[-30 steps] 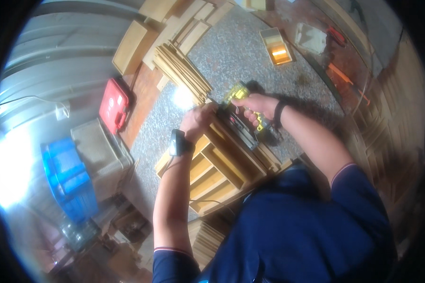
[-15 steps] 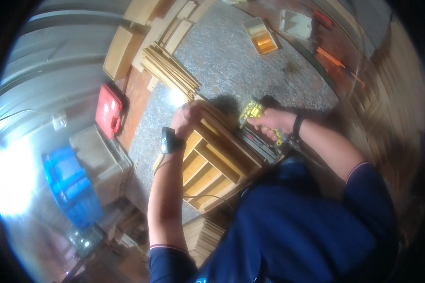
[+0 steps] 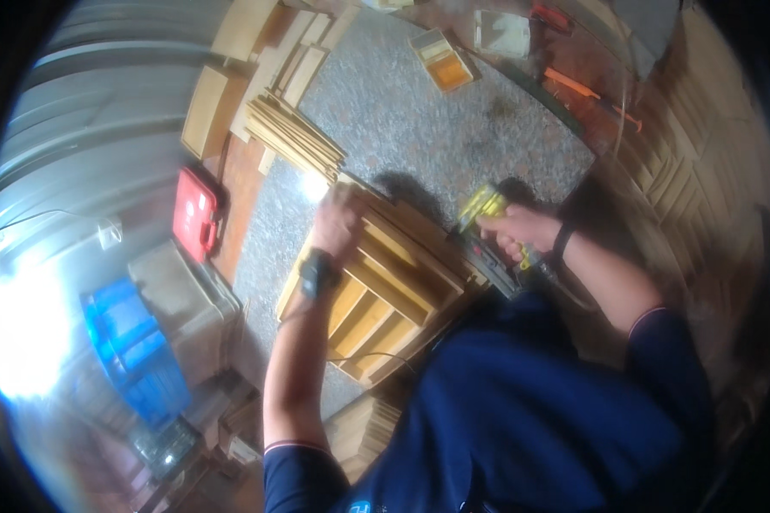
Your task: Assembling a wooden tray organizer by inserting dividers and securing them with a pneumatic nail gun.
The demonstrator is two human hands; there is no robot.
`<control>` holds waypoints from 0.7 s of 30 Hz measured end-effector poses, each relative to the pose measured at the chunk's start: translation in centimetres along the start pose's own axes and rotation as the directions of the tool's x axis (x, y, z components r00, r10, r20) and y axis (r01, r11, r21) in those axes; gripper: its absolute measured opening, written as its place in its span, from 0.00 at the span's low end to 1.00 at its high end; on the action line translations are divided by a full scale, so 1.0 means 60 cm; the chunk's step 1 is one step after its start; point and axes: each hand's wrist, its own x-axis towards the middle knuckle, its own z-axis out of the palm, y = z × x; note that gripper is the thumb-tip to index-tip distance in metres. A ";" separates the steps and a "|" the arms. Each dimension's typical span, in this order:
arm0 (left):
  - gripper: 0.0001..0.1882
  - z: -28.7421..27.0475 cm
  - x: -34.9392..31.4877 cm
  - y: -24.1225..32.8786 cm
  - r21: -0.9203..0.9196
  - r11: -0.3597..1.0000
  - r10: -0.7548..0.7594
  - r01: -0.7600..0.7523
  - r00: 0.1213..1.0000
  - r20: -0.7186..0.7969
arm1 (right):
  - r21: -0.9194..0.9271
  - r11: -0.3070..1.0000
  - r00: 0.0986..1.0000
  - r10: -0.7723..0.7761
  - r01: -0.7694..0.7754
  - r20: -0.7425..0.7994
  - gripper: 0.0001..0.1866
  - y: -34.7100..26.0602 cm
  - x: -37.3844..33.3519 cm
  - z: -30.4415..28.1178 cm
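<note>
A wooden tray with dividers (image 3: 391, 292) lies at the near edge of the speckled grey tabletop. My left hand (image 3: 340, 221) is closed on its far left corner, fingers partly hidden. In my right hand (image 3: 522, 231) is a yellow nail gun (image 3: 485, 203), gripped by its handle, with a grey magazine below. The nail gun is just right of the tray's far side; whether its tip touches the wood I cannot tell. A thin hose trails from the handle.
A bundle of thin wooden strips (image 3: 293, 132) lies beyond my left hand. A two-part box (image 3: 443, 61) sits at the table's far side. Leftward are a red case (image 3: 195, 214) and a blue bin (image 3: 135, 342). Stacked boards (image 3: 676, 162) stand at right.
My right hand has moved the nail gun rightward, away from the tray's far side. My left hand stays at the tray's corner, its wrist slightly turned. The whole view has shifted a little.
</note>
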 end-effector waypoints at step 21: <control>0.17 -0.340 -0.301 -0.168 -0.024 0.951 -0.303 0.308 0.916 -0.262 | -0.851 0.520 0.766 -0.519 -0.070 -0.380 0.25 0.093 -0.114 0.197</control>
